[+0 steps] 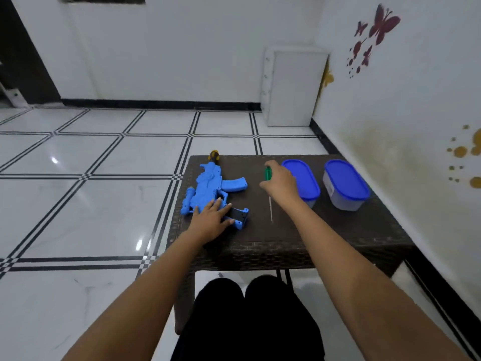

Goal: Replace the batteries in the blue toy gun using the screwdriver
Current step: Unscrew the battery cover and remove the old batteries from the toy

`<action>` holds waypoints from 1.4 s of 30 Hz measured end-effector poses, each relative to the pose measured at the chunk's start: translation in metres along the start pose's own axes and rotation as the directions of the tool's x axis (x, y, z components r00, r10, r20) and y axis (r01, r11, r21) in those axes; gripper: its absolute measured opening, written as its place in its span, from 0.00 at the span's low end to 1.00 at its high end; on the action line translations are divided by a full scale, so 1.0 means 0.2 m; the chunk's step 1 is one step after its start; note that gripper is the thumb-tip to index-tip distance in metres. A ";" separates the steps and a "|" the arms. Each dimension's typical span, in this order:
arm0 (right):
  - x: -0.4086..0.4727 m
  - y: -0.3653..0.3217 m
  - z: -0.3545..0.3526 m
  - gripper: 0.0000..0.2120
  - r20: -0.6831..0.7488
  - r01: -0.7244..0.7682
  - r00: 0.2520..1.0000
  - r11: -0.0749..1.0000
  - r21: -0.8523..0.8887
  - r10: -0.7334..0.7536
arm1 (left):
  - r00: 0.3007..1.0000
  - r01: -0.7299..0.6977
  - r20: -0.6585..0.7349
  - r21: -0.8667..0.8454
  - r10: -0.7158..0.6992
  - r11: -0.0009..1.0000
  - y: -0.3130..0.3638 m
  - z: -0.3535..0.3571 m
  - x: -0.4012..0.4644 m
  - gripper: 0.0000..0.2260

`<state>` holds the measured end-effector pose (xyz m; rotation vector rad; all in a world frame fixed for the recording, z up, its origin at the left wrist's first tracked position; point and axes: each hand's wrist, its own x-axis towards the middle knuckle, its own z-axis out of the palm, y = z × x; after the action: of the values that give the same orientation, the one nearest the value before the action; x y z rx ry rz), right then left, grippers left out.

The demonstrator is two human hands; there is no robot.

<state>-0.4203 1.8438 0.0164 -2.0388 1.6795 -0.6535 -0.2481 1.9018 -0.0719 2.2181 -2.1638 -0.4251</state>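
The blue toy gun [208, 186] lies flat on the left part of the dark wicker table [325, 238], its yellow muzzle pointing away from me. My left hand [212, 217] rests flat on its rear end, fingers spread, over the black stock part. A screwdriver [268, 175] with a green handle and thin metal shaft lies to the right of the gun, tip toward me. My right hand [279, 182] is curled around the green handle; the shaft still looks to be on the table.
Two clear tubs with blue lids stand at the table's right: one [303, 182] just behind my right hand, the other [345, 185] further right. A white wall runs close along the right. Tiled floor lies left and beyond. My knees are below the table's front edge.
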 end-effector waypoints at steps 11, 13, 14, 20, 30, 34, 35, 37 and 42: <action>-0.02 -0.07 0.00 0.19 -0.094 0.114 0.991 0.954 0.276 -0.092 | 0.986 0.019 -0.166 -0.068 -0.031 0.998 -0.01 0.04 0.05 0.32; 0.00 -0.07 0.06 0.19 -0.064 0.120 0.992 0.958 0.261 -0.107 | 0.985 0.014 -0.169 -0.073 -0.026 0.997 -0.01 0.07 0.06 0.35; 0.00 -0.06 0.08 0.19 -0.055 0.119 0.993 0.956 0.268 -0.108 | 0.987 0.011 -0.161 -0.075 -0.023 0.997 -0.02 0.07 0.07 0.35; 0.00 -0.04 0.17 0.20 -0.059 0.132 0.991 0.954 0.271 -0.121 | 0.986 -0.008 -0.164 -0.073 -0.005 0.997 -0.03 0.08 0.07 0.32; 0.00 0.00 0.12 0.22 0.002 0.187 0.981 0.952 0.241 -0.193 | 0.989 0.012 -0.150 -0.019 -0.015 1.000 -0.01 0.07 0.07 0.56; 0.02 0.02 0.09 0.22 0.026 0.198 0.977 0.948 0.249 -0.211 | 0.983 0.024 -0.179 -0.046 -0.032 0.999 -0.02 0.09 0.07 0.63; 0.02 0.03 0.09 0.22 0.042 0.200 0.975 0.948 0.249 -0.217 | 0.983 0.023 -0.180 -0.051 -0.032 0.998 -0.02 0.08 0.07 0.63; 0.01 0.05 0.09 0.22 0.052 0.197 0.975 0.945 0.262 -0.218 | 0.984 0.022 -0.176 -0.061 -0.033 0.998 -0.01 0.08 0.07 0.63; 0.00 0.05 0.10 0.22 -0.006 0.197 0.979 0.931 0.308 -0.205 | 0.985 0.027 -0.169 -0.079 -0.040 0.996 -0.01 0.07 0.06 0.60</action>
<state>-0.4167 1.8416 -0.0051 -1.9940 1.2696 -0.8917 -0.2491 1.8925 -0.0881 2.1665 -1.9937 -0.3010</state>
